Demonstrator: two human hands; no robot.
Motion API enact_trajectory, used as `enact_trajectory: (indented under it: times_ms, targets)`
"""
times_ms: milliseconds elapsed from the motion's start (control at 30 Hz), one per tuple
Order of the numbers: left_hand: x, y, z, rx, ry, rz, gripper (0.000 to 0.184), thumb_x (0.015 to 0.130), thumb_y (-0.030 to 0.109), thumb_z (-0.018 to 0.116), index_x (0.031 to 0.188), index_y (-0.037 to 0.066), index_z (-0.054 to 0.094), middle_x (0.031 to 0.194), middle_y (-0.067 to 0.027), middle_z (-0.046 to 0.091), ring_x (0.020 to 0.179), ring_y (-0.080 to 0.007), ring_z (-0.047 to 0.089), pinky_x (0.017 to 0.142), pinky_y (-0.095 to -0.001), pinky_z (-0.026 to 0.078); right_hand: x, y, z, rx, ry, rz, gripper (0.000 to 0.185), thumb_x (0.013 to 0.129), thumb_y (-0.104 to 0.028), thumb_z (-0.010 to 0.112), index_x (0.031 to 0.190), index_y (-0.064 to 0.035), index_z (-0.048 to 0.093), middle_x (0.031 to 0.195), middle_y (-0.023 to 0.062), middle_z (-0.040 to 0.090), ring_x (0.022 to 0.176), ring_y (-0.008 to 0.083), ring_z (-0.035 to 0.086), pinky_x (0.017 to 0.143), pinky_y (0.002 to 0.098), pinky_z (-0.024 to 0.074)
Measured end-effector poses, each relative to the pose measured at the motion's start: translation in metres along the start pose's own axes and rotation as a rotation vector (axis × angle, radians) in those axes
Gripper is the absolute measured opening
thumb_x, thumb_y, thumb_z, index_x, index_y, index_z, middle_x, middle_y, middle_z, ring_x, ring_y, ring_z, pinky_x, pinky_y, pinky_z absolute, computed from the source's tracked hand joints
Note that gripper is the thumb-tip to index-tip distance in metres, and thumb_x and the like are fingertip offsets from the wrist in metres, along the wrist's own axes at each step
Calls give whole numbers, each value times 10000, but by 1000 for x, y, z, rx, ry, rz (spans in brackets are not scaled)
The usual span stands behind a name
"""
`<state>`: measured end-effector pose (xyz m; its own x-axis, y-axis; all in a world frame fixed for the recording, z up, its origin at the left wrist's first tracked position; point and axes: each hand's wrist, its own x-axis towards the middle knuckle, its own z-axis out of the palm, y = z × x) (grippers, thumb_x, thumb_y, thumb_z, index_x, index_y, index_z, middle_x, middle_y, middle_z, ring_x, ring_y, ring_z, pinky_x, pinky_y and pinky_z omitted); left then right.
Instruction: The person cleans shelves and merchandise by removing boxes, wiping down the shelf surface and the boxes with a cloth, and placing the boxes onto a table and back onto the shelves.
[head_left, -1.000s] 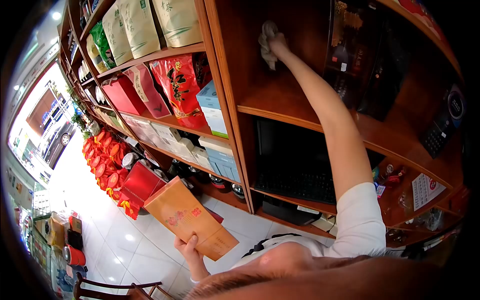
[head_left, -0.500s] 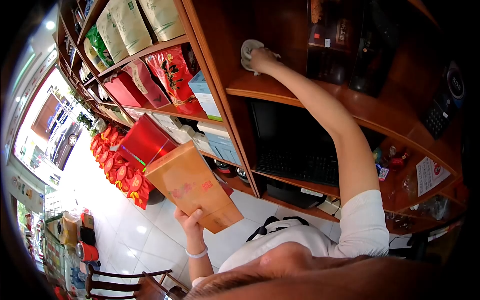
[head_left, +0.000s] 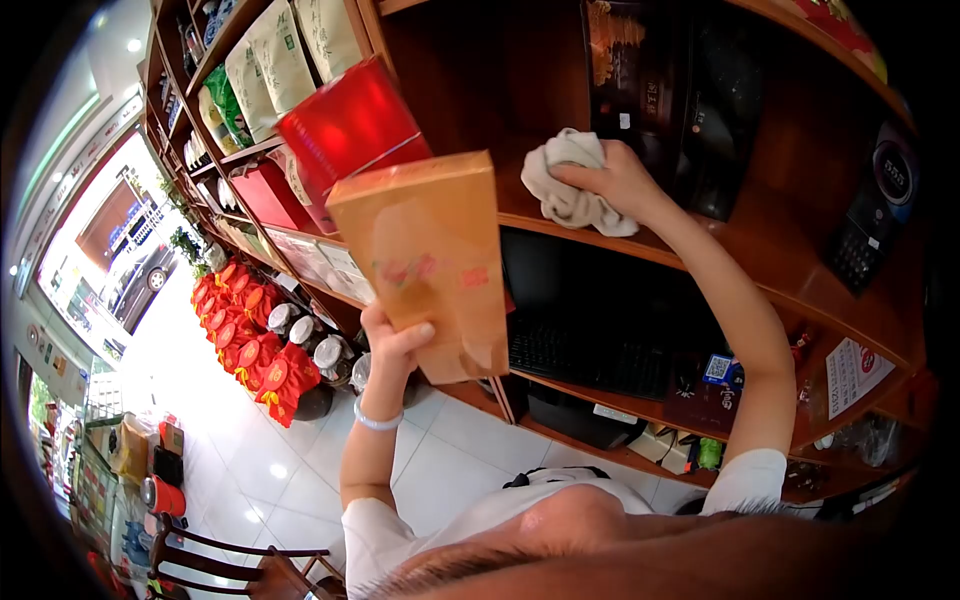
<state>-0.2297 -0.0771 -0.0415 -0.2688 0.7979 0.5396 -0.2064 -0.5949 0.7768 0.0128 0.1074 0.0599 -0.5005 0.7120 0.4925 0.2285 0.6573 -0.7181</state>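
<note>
My left hand (head_left: 392,345) grips the lower part of an upright orange-gold box (head_left: 425,235), thumb across its front. Behind that box a glossy red box (head_left: 350,125) sticks out at the upper left; its lower part is hidden, and it appears held in the same hand. My right hand (head_left: 625,185) is closed around a crumpled whitish cloth (head_left: 570,185), just above the front edge of a brown wooden shelf (head_left: 520,210). Dark boxes (head_left: 645,110) stand on this shelf, close to the right hand.
Below the shelf are a black monitor (head_left: 600,285) and a keyboard (head_left: 570,360). Tea pouches (head_left: 280,60) fill the shelves at left. Jars with red covers (head_left: 245,340) stand on the tiled floor, and a wooden chair (head_left: 270,570) is at lower left.
The right hand has drawn the cloth from deep in the shelf out to its front edge. The left hand has raised the orange-gold box, turning it more upright, and the red box rose too.
</note>
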Motion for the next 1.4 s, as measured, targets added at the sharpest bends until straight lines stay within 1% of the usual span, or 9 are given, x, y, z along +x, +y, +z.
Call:
enact_trajectory:
  times_ms: [267,367,467,633,733,867,1100,1300,1400]
  targets:
    - [76,-12,32,110,-132,217,469,646,105,697,1048,-55,515,959,-102,599,856,-200,584,781,-316,474,-22,-4,-9,15,-111,-102,610,624,-180,705,1162,-11,472,1040,120,570,962,208,546,858,284,409]
    - [89,0,53,65,-145,237,337,637,32,695,952,-52,609,1234,-121,391,1174,-227,347,966,-333,294,-22,-19,-11,98,-139,-152,736,615,-232,748,1235,-17,415,1063,124,560,979,211,538,869,281,403]
    - [105,-3,56,292,-74,376,328,616,40,726,925,-20,634,1194,-113,407,1192,-229,309,986,-333,244,-19,-35,-12,157,-328,-80,917,603,-272,777,1328,4,289,1120,149,534,1017,208,526,889,279,394]
    - [101,-10,68,369,-57,355,322,633,25,730,937,-15,632,1200,-99,373,1151,-186,352,936,-310,330,3,-15,5,315,-396,13,779,620,-252,773,1242,26,393,1104,143,543,1005,187,529,872,268,402]
    - [90,-9,73,436,-51,386,347,647,3,719,977,-24,616,1177,-57,323,983,-91,454,704,-215,468,9,-6,19,442,-336,53,607,650,-209,753,1134,40,485,1040,118,573,928,151,552,814,253,433]
    - [85,-13,66,392,-4,371,371,639,28,732,990,-16,619,1204,-68,332,999,-106,457,755,-236,457,6,-1,33,428,-240,17,442,685,-156,722,1037,45,546,942,82,603,816,111,568,731,237,460]
    - [79,-19,59,397,21,281,385,659,80,730,1011,-18,612,1288,-109,304,1113,-151,406,845,-283,418,6,6,34,514,-293,53,541,657,-197,745,1078,56,518,934,97,606,830,139,580,746,246,461]
    - [86,-7,54,248,56,258,253,834,94,537,1065,16,604,1243,-122,364,1096,-213,382,959,-297,273,-22,0,15,444,-173,-12,581,659,-206,747,1100,73,493,969,125,593,841,153,585,753,246,464]
    - [93,-14,48,670,98,419,312,768,43,586,1070,111,622,1198,-133,399,971,-202,432,906,-283,324,-35,-1,-7,479,-60,59,569,664,-179,742,1103,74,484,978,125,589,842,156,586,744,237,467]
